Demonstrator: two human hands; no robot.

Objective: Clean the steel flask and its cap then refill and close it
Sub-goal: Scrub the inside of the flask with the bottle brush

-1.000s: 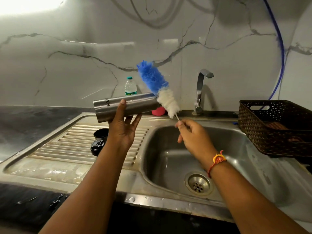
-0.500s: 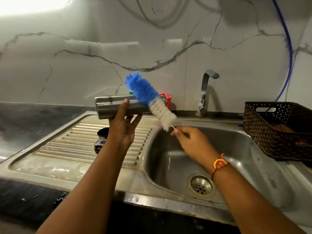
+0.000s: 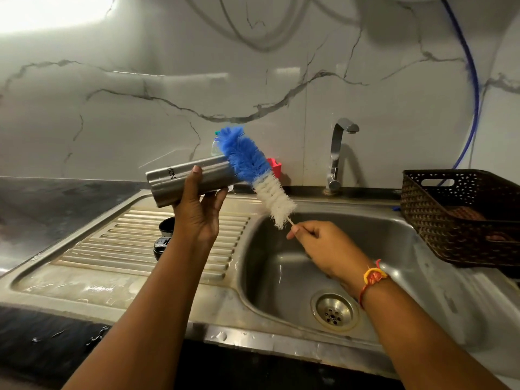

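Brushed steel flask (image 3: 185, 181), fluffy bristled brush (image 3: 253, 173), glossy marble wall (image 3: 140, 108).

**Free room and obstacles at the sink.** We find the sink basin (image 3: 275, 277) open beneath the right hand (image 3: 323, 246), with only the drain (image 3: 334, 310) set in its floor. The tap (image 3: 337, 153) stands upright at the back rim. A dark woven basket (image 3: 450, 220) sits beside the basin and closes off its right side. On the ribbed drainboard (image 3: 112, 249), black cap pieces (image 3: 166, 225) stand just left of the left forearm, and the ribs further left lie bare and wet. Above the drainboard's right end, we see the bottle brush (image 3: 253, 170), pinched by the right hand, slanting across the right end of the steel flask (image 3: 180, 181), which the left hand (image 3: 199, 212) grips.
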